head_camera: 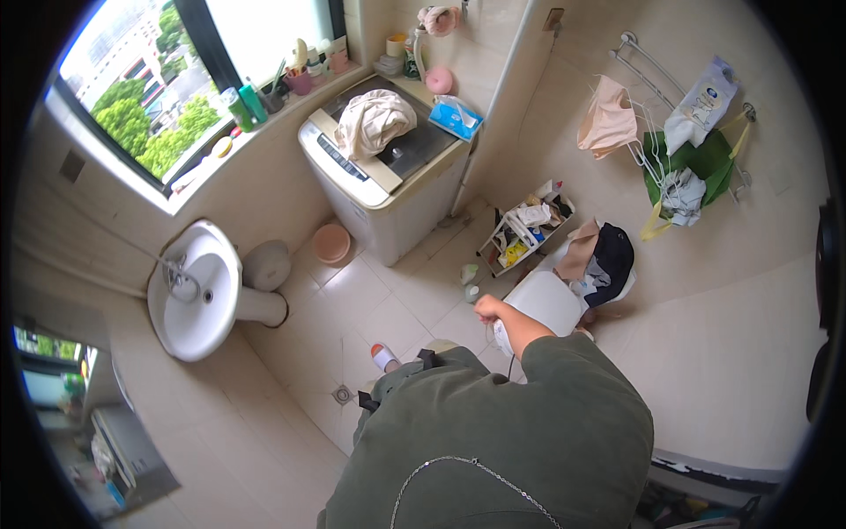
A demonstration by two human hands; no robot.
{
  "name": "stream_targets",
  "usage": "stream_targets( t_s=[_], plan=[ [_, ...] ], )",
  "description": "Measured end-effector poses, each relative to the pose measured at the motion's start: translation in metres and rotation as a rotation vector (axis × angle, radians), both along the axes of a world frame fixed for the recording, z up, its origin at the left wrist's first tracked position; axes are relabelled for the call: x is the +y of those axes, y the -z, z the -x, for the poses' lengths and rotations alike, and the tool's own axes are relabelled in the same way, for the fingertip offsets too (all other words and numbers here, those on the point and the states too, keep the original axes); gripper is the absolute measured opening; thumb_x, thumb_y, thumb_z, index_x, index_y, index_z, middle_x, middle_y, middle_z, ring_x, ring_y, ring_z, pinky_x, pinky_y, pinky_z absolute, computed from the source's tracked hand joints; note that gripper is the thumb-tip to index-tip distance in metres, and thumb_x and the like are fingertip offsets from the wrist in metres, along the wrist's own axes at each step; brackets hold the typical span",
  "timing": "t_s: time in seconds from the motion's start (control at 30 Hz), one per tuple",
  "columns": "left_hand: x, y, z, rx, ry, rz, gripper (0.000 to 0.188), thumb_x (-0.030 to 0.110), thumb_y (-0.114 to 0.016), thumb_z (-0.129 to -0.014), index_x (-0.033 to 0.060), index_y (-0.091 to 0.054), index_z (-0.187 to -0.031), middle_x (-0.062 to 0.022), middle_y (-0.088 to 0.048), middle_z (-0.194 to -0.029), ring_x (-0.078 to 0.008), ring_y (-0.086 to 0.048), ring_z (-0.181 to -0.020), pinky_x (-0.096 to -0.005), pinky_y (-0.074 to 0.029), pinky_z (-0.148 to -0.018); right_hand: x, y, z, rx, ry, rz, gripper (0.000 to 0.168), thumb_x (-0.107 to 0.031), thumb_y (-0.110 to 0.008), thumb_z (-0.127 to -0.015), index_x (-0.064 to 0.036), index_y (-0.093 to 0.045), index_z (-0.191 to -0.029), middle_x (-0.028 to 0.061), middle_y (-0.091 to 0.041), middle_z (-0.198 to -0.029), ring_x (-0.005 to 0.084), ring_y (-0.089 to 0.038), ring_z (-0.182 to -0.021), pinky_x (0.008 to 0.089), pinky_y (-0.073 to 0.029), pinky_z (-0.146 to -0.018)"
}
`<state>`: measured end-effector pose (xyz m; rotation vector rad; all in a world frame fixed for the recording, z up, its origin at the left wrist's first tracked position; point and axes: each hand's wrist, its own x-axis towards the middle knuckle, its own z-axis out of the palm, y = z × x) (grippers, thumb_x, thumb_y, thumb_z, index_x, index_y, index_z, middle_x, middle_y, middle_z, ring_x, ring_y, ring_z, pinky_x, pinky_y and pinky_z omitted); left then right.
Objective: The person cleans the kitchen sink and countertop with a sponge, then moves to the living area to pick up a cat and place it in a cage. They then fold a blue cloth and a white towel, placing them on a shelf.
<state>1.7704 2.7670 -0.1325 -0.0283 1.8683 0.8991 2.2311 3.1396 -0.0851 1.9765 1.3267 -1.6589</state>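
My right hand [488, 309] reaches forward from the right with its fingers curled. It is just beside the front edge of the white toilet lid [538, 304], which is down. Whether anything is inside the fingers is too small to tell. Close beyond the hand, a small pale container [472, 293] stands on the tiled floor [360, 311]. Dark clothing [613, 261] and a brown cloth [576, 254] lie piled at the back of the toilet. My left hand is out of view.
A pedestal sink [228, 278] stands at left, near a pink basin [332, 243]. The washing machine [396, 228] carries a bundled cloth [377, 122] and a blue tissue pack [456, 118]. A filled rolling cart [494, 254] stands by the toilet. Clothes hangers [651, 152] hang at right.
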Motion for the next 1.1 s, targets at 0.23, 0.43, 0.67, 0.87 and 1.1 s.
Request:
stream_targets(
  t_s=[0.23, 0.43, 0.67, 0.87, 1.1],
  plan=[
    [0.231, -0.042, 0.147, 0.083, 0.123, 0.035, 0.025, 0.007, -0.043, -0.082, 0.0110, -0.055, -0.103, -0.0014, -0.059, -0.075, -0.0101, -0.053, -0.056, -0.0222, -0.036, -0.043, 0.185, -0.097, 0.173, 0.249, 0.225, -0.795, 0.023, -0.021, -0.050, -0.083, -0.001, -0.061, -0.079, 0.0053, -0.061, -0.066, 0.0130, -0.056, -0.057, 0.0269, -0.045, -0.053],
    [0.387, -0.065, 0.143, -0.083, 0.147, -0.110, 0.027, 0.012, -0.044, -0.086, 0.0124, -0.052, -0.111, -0.0041, -0.060, -0.093, -0.0110, -0.057, -0.068, -0.0237, -0.040, -0.048, 0.331, -0.153, 0.279, -0.050, 0.195, -1.355, 0.038, -0.024, -0.060, -0.075, 0.002, -0.056, -0.101, 0.0147, -0.057, -0.104, 0.0313, -0.050, -0.101, 0.0379, -0.041, -0.086],
    [0.466, -0.053, 0.157, -0.026, 0.325, -0.345, 0.022, 0.005, -0.048, -0.085, 0.0017, -0.058, -0.104, -0.0062, -0.063, -0.091, -0.0139, -0.059, -0.076, -0.0276, -0.049, -0.068, 0.415, -0.151, 0.322, -0.184, 0.133, -1.061, 0.047, -0.033, -0.067, -0.071, -0.001, -0.052, -0.102, 0.0146, -0.056, -0.102, 0.0311, -0.050, -0.097, 0.0390, -0.042, -0.082],
    [0.614, -0.124, 0.152, -0.018, 0.387, -0.191, 0.022, 0.008, -0.049, -0.085, 0.0074, -0.055, -0.107, -0.0025, -0.060, -0.087, -0.0085, -0.055, -0.069, -0.0189, -0.041, -0.053, 0.447, -0.146, 0.337, -0.074, 0.162, -0.965, 0.045, -0.027, -0.068, -0.070, -0.005, -0.049, -0.105, 0.0131, -0.056, -0.104, 0.0277, -0.053, -0.098, 0.0402, -0.041, -0.081],
    [0.807, -0.184, 0.064, 0.152, 0.921, -0.783, 0.028, 0.000, -0.048, -0.082, -0.0002, -0.051, -0.110, -0.0092, -0.057, -0.095, -0.0187, -0.055, -0.086, -0.0301, -0.044, -0.080, 0.452, -0.149, 0.323, 0.017, 0.202, -0.923, 0.054, -0.023, -0.065, -0.074, -0.005, -0.042, -0.119, 0.0148, -0.054, -0.114, 0.0290, -0.051, -0.105, 0.0400, -0.039, -0.084]
  ],
)
